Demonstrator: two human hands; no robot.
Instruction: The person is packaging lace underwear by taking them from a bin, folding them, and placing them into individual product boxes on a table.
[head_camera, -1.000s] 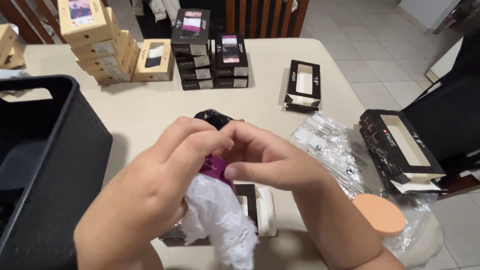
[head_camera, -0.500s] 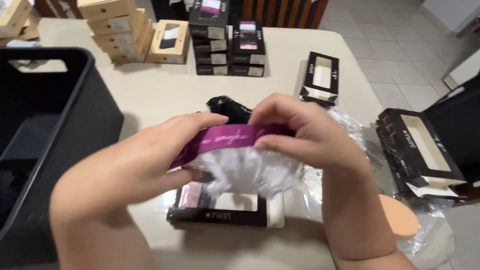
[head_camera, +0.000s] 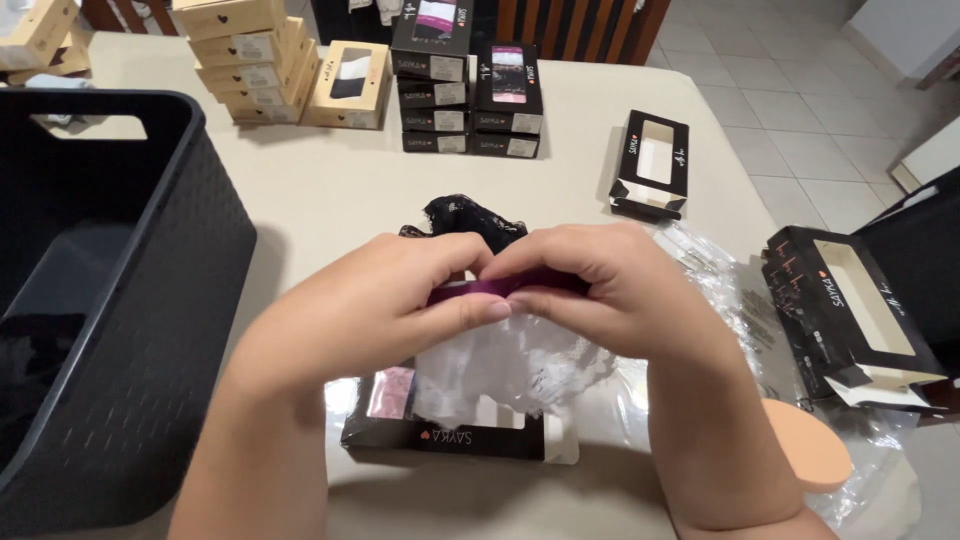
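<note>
Left hand (head_camera: 385, 300) and right hand (head_camera: 600, 290) meet fingertip to fingertip over the middle of the counter (head_camera: 330, 190), both pinching a purple band (head_camera: 480, 288). The band runs across between the thumbs and forefingers, mostly covered by them. White lace (head_camera: 500, 365) hangs from the band, under the hands, draping onto an open black box (head_camera: 440, 435). That box lies flat on the counter, near edge side, directly below the lace.

Landmark: the black box. Beyond the hands from it, black lace (head_camera: 470, 218) sits bunched on the counter, touching or just behind the fingers; cannot tell which. Right of it, clear plastic wrap (head_camera: 740, 310) spreads under the right forearm. Further right, a second open black box (head_camera: 850, 310) with a cut-out window, at the counter edge. An orange round thing (head_camera: 805, 450) lies right of the black box, on the plastic. Left of it, a dark bin (head_camera: 110, 300), tall, textured sides. Far side of the counter from it: a single empty black box (head_camera: 652, 163), a stack of black boxes (head_camera: 465, 85), a stack of tan boxes (head_camera: 255, 55).
</note>
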